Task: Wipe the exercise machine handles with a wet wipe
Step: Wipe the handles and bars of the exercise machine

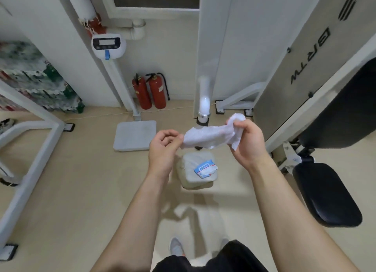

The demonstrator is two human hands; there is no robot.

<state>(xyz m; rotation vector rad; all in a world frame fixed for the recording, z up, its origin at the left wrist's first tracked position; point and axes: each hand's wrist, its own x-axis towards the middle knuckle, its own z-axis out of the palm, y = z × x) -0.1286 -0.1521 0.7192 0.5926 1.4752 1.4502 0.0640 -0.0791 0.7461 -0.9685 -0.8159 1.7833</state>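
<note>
While held in the air between both hands, the wet wipe (211,136) is seen stretched into a loose band. Its long axis runs from about 8 o'clock to 2 o'clock, with the 2 o'clock end higher.

The left hand (164,147) is curled, and the 8 o'clock end is pinched between thumb and fingertips. The right hand (249,143) is clenched around the bunched 2 o'clock end, and one free corner hangs below the palm.

Wipe material: white, thin, crinkled, limp, with ragged folds along the lower edge.

Directly under the wipe, at 6 o'clock from it, a blue-and-white wipe pack (205,168) lies flat on a beige padded stool (188,177). At 12 o'clock from the wipe a white tube (204,100) with a chrome collar stands upright. Whether it is a handle cannot be told.

Open beige floor (71,190) is noted from 7 to 9 o'clock of the hands, bounded by a white tubular frame (30,149) at the left edge. A flat grey scale platform (135,135) lies at 9 o'clock, near the left hand. Two red fire extinguishers (149,92) stand against the wall at 11 o'clock.

At 3 to 4 o'clock the room is closed off by the machine's matte black seat pad (325,194), its back pad (341,113) and a pale panel (295,58).
</note>
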